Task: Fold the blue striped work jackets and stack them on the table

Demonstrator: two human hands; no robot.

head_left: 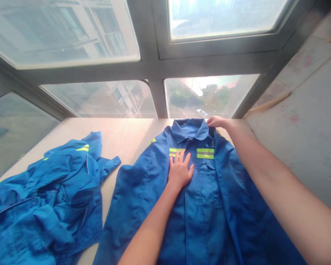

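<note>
A blue work jacket (201,191) with yellow-green and grey reflective strips lies front up, its collar (202,131) toward the window and its sleeves out at both sides. My left hand (180,170) rests flat on the chest with fingers spread, over the lower edge of the left-hand strip. At the jacket's right shoulder, beside the collar, my right hand (215,122) has its fingers bent together at the fabric; the fingertips are partly hidden, and the shoulder cloth seems pinched there.
A second blue garment (57,198) lies crumpled on the left of the pale ledge (127,134). Grey window frames (157,70) rise behind the ledge. A patterned wall (300,129) stands at the right.
</note>
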